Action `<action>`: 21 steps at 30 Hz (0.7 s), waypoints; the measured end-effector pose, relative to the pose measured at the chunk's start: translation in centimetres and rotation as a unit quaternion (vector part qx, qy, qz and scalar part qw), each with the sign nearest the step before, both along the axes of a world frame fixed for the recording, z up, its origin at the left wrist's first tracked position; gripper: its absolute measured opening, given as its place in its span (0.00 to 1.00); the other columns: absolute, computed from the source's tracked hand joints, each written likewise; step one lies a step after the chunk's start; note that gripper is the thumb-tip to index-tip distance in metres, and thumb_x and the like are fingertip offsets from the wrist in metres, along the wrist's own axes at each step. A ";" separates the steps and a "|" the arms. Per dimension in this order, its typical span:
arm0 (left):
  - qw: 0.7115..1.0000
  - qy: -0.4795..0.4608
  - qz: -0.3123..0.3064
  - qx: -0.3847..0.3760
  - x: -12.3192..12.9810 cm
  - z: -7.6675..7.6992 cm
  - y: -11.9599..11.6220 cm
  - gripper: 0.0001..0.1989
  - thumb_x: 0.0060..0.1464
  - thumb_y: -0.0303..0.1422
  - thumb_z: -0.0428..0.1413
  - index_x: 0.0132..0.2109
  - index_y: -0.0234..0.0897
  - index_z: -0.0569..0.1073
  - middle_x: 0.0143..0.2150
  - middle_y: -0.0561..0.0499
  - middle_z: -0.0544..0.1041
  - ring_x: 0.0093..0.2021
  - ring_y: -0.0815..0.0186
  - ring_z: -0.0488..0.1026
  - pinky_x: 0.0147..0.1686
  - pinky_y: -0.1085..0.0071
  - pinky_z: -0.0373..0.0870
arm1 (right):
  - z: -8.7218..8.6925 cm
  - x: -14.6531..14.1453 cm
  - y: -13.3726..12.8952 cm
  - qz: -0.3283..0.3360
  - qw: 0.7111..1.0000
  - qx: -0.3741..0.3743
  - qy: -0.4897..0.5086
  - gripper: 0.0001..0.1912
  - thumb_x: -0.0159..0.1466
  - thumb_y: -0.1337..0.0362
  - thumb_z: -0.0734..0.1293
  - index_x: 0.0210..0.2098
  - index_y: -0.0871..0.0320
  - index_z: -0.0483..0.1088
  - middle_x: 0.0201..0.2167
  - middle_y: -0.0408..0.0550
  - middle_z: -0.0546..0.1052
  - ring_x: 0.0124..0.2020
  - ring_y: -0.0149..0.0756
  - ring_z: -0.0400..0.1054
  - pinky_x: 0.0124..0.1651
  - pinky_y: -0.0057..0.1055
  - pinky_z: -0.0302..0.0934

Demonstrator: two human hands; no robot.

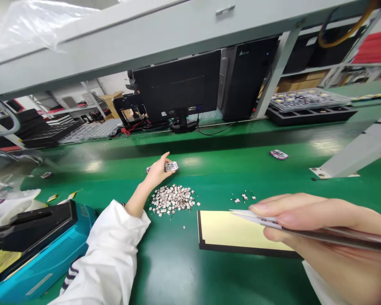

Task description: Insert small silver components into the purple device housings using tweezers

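Two hands gripping small things over a green table point(180, 271)

Left hand point(158, 171) curling its fingers around a small silver part point(172, 166), just above a loose heap of tiny pinkish-silver chips point(172, 200); right hand point(307, 228) closing around a long steel tool point(343, 236) with a white pointed strip point(257, 218) at its end, just over a yellow-faced, black-edged board point(231, 231). A few loose chips point(243, 197) lying scattered beyond the heap, a purple-and-silver piece point(278, 154) sitting farther along the table, a blue-and-black machine point(41, 254) standing beside the white left sleeve point(109, 254), and a black monitor point(178, 87) showing its back from the far side.
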State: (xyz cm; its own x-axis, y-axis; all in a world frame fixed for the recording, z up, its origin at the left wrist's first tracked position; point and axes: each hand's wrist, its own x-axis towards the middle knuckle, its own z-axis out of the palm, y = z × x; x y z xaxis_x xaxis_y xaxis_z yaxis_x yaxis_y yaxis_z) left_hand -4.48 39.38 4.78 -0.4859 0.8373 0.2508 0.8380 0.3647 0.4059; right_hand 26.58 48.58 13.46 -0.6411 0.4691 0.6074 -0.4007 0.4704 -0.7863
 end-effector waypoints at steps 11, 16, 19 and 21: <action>0.966 0.050 -0.217 0.132 15.8 9.0 -5.6 0.33 0.46 0.33 0.57 0.58 0.38 0.53 0.43 0.49 0.74 0.42 0.65 0.71 0.42 0.73 0.69 | 0.2 0.1 0.0 0.112 0.992 0.022 -0.062 0.18 0.48 0.76 0.70 0.36 0.50 0.71 0.35 0.40 0.76 0.36 0.33 0.72 0.39 0.24 0.68; 0.970 0.023 -0.223 0.094 15.7 8.7 -6.0 0.27 0.47 0.34 0.57 0.54 0.39 0.58 0.44 0.48 0.73 0.43 0.62 0.71 0.39 0.71 0.71 | 0.2 -0.2 0.4 0.138 0.986 0.052 -0.081 0.15 0.50 0.76 0.69 0.34 0.53 0.70 0.34 0.41 0.76 0.36 0.32 0.72 0.40 0.24 0.68; 0.973 0.027 -0.212 0.085 16.0 9.0 -5.8 0.25 0.47 0.34 0.57 0.52 0.37 0.60 0.43 0.48 0.73 0.43 0.63 0.70 0.40 0.72 0.70 | -0.1 0.3 0.7 0.176 0.975 0.108 -0.083 0.13 0.54 0.75 0.66 0.38 0.55 0.69 0.37 0.43 0.76 0.39 0.32 0.70 0.43 0.23 0.66; 0.971 0.033 -0.221 0.090 16.2 9.3 -5.5 0.21 0.47 0.34 0.57 0.49 0.35 0.63 0.42 0.48 0.73 0.42 0.65 0.71 0.40 0.73 0.70 | -0.5 0.7 0.6 0.185 0.967 0.160 -0.065 0.14 0.57 0.73 0.64 0.43 0.56 0.67 0.41 0.44 0.74 0.43 0.33 0.69 0.45 0.24 0.65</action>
State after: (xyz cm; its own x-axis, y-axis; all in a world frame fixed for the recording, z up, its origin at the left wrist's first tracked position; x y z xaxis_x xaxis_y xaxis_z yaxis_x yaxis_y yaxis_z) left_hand 11.74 33.85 14.10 -0.0669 0.9005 0.4297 0.9225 -0.1082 0.3704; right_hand 27.31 49.22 12.97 -0.8097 -0.0063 0.5868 -0.4964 0.5407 -0.6791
